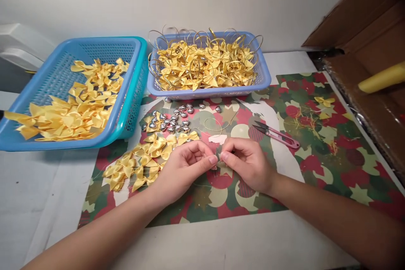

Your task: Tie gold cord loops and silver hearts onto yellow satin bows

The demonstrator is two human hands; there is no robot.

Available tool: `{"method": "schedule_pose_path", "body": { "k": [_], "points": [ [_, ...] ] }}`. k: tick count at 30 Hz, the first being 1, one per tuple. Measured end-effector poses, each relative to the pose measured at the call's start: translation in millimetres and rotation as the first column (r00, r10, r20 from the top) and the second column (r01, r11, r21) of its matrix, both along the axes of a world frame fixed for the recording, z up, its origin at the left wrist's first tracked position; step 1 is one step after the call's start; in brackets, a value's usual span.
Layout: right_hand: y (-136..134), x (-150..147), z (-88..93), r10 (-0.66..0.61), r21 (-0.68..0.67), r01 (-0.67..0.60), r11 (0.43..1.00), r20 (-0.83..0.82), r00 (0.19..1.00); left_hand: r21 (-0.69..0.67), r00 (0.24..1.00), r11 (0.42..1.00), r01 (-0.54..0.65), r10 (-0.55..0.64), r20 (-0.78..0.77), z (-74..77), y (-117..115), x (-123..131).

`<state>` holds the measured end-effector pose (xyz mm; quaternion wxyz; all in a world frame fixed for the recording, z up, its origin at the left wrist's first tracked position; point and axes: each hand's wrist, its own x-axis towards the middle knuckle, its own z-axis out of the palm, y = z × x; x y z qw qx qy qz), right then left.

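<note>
Clearly, the hardest part to make out is what lies between the two hands. The left hand (188,163) has its grip pressed together, thumb tip against the index finger, and the right hand (249,161) pinches in the same way just beside it; anything between those fingertips is too fine to see, and the curled fingers behind are partly hidden. A thin gold cord (212,130) lies in a loop on the patterned sheet (341,181) just beyond the hands; whether it runs into either grip, I cannot tell. The left hand and wrist cover part of the loose yellow bows (156,147), so their number is uncertain. Silver bells (185,123) lie scattered behind them, some overlapping. Right of the hands are the snips (281,137), blades pointing away to the left. Farther back, the lavender basket (209,91) is so full of bows and wire rings that its floor is hidden. At left, the blue basket (134,63) sits in a teal basket (139,80), mostly concealed. A white object (19,38) is cut off by the left edge, a yellow rod (382,78) by the right, and both forearms leave the view below
</note>
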<state>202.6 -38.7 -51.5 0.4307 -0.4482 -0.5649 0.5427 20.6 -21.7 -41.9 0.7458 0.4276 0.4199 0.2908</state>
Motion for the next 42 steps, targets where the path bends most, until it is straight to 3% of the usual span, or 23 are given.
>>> {"method": "schedule_pose_path", "body": {
  "k": [10, 18, 42],
  "points": [
    [0.4, -1.6, 2.0, 0.015, 0.009, -0.015, 1.0, 0.058, 0.998, -0.091, 0.998, 0.995, 0.039, -0.035, 0.048, -3.6, 4.7, 0.1],
    [0.5, -0.7, 1.0, 0.021, -0.002, -0.021, 1.0, 0.055, 0.998, -0.078, 1.0, 0.997, 0.019, -0.021, -0.016, 2.5, 6.3, 3.4],
    [0.7, -1.6, 2.0, 0.027, 0.016, -0.028, 0.999, 0.058, 0.998, -0.058, 0.999, 0.998, 0.029, -0.031, -0.034, 0.5, 5.3, 2.9]
  ]
}}
